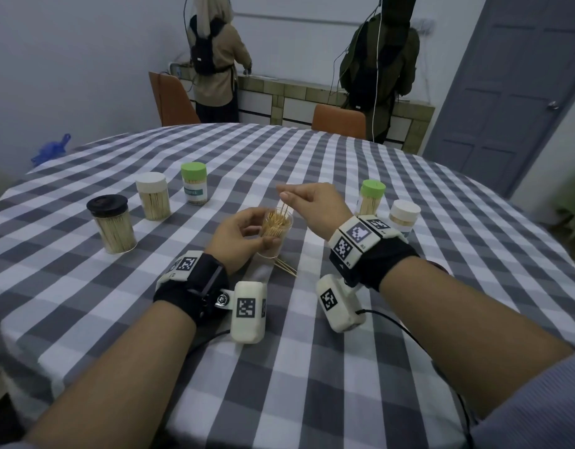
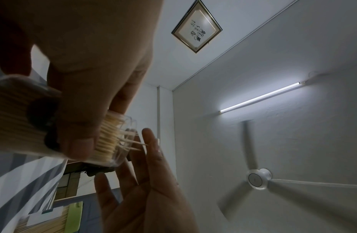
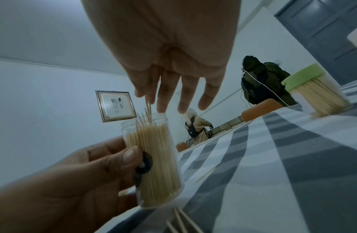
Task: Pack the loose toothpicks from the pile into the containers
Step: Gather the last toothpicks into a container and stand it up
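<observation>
A round desk with grey-white checked cloth stands in a white-walled room. The left hand grips the open container; the right hand pinches toothpicks above it. Few loose toothpicks lie beside.

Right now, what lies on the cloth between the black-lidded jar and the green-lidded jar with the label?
In the head view, a white-lidded jar full of toothpicks stands between the black-lidded jar and the labelled green-lidded jar, apart from both.

The open jar's base hides behind the left hand.
</observation>
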